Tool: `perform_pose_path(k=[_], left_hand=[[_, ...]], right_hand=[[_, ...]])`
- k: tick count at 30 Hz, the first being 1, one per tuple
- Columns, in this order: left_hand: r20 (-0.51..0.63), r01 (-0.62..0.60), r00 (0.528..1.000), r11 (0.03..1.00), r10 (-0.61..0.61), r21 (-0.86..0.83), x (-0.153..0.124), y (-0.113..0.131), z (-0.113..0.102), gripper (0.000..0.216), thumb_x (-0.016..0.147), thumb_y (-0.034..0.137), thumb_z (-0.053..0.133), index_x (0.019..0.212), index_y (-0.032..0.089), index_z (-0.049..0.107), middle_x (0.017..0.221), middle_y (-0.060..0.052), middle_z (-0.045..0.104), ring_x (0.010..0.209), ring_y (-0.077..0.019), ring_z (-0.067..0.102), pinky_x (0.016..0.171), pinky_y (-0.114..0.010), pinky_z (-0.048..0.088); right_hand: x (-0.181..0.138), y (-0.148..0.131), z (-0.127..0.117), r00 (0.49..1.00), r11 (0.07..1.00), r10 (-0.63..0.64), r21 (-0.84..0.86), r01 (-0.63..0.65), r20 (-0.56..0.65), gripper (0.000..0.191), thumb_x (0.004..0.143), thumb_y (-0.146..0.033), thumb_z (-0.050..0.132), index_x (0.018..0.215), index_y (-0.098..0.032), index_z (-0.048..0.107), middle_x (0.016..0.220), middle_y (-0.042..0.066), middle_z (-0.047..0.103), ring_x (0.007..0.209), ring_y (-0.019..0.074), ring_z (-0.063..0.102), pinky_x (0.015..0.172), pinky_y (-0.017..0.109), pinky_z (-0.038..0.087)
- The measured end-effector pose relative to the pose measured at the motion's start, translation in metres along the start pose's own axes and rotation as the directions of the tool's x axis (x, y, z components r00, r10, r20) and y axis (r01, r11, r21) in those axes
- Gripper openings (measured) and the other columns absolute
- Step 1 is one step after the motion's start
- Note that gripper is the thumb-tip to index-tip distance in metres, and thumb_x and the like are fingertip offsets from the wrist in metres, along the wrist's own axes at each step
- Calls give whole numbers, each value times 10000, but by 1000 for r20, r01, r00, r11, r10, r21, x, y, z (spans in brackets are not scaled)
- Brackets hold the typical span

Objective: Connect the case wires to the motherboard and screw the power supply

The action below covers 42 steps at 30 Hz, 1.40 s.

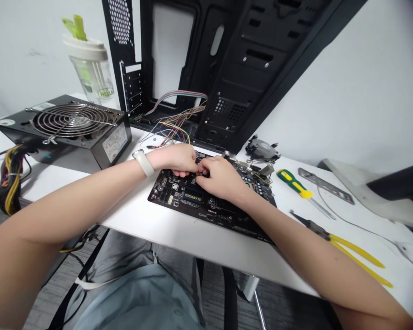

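Observation:
A black computer motherboard [192, 206] marked GIGABYTE lies flat on the white table [134, 201] in front of me. Over its far middle part my two hands meet, fingertips close together. My left hand [181, 159] has its fingers curled down at the board's far edge. My right hand [222, 178] bends in from the right, thumb and fingers pinched together just above the board. Whatever lies between the fingertips is hidden by the hands, so I cannot make it out.
Behind the board stands a black computer case [234, 82] with loose coloured wires [179, 120]. At left are a power supply [79, 128] and a drinking cup [92, 68]. At right lie a CPU fan [261, 149], a screwdriver [294, 184], yellow-handled pliers [333, 237] and a metal plate [326, 185].

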<state>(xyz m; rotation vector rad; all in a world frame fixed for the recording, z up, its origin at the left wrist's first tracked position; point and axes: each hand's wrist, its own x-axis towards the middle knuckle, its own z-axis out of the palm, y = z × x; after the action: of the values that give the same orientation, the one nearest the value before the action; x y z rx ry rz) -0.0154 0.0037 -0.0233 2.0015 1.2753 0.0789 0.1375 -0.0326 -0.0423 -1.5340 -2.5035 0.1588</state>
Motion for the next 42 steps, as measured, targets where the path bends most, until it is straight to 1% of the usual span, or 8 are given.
perform_pose_path(k=[11, 18, 22, 28, 30, 33, 37, 42], left_hand=[[-46, -35, 998, 999, 35, 1, -6, -1, -1, 162, 710, 271, 539, 579, 176, 523, 524, -11, 608, 457, -135, 586, 478, -223, 479], [-108, -112, 987, 993, 115, 36, -6, -5, 2, 182, 726, 270, 496, 565, 186, 509, 482, 2, 587, 442, -127, 570, 474, -215, 437], [-182, -153, 968, 981, 174, 120, -10, -4, 3, 232, 758, 302, 495, 559, 187, 526, 463, 7, 575, 446, -119, 529, 529, -228, 419], [-212, -182, 951, 961, 226, 207, -15, -2, 5, 238, 770, 268, 484, 559, 179, 551, 490, 6, 573, 500, -120, 510, 575, -239, 379], [-228, -184, 944, 953, 239, 239, -15, -1, 6, 227, 774, 263, 489, 583, 174, 572, 534, -1, 593, 528, -123, 511, 580, -243, 361], [-241, -189, 935, 939, 261, 286, -14, -1, 8, 214, 784, 270, 498, 623, 169, 596, 597, -12, 616, 561, -126, 508, 589, -251, 341], [-234, -186, 934, 928, 269, 324, -14, -1, 8, 228, 794, 287, 492, 618, 172, 579, 613, -18, 618, 568, -133, 504, 588, -259, 329], [-222, -177, 939, 924, 261, 338, -13, 0, 5, 235, 796, 308, 486, 612, 184, 562, 593, -8, 619, 568, -142, 525, 591, -258, 345]], right_hand=[[-4, 2, -4, 998, 998, -61, 26, 62, -20, 129, 784, -186, 534, 727, -167, 648, 764, 59, 676, 761, 205, 572, 738, 310, 407], [-6, 8, -15, 985, 981, 21, 195, 13, -173, 94, 746, -189, 565, 777, -164, 651, 788, 43, 689, 732, 178, 618, 709, 292, 446], [-14, 21, -45, 925, 963, 169, 259, -80, -342, 142, 705, -201, 568, 800, -179, 671, 763, 42, 688, 739, 196, 636, 724, 322, 481], [-53, 63, -76, 806, 905, 420, 259, -338, -416, 177, 698, -182, 554, 828, -219, 667, 805, 61, 698, 792, 235, 653, 769, 369, 493], [-67, 85, -74, 797, 880, 473, 157, -448, -376, 127, 683, -171, 581, 778, -212, 654, 817, 76, 698, 827, 253, 652, 818, 391, 479], [-80, 121, -68, 786, 801, 597, 167, -575, -160, 112, 695, -177, 589, 776, -202, 663, 798, 70, 703, 789, 235, 655, 802, 379, 479], [-85, 153, -60, 807, 807, 589, 75, -586, -43, 114, 681, -153, 581, 730, -207, 670, 747, 39, 705, 721, 205, 642, 721, 334, 469], [-83, 159, -55, 832, 832, 554, -39, -553, 17, 103, 642, -143, 600, 666, -220, 664, 665, 16, 682, 667, 202, 609, 665, 318, 432]])
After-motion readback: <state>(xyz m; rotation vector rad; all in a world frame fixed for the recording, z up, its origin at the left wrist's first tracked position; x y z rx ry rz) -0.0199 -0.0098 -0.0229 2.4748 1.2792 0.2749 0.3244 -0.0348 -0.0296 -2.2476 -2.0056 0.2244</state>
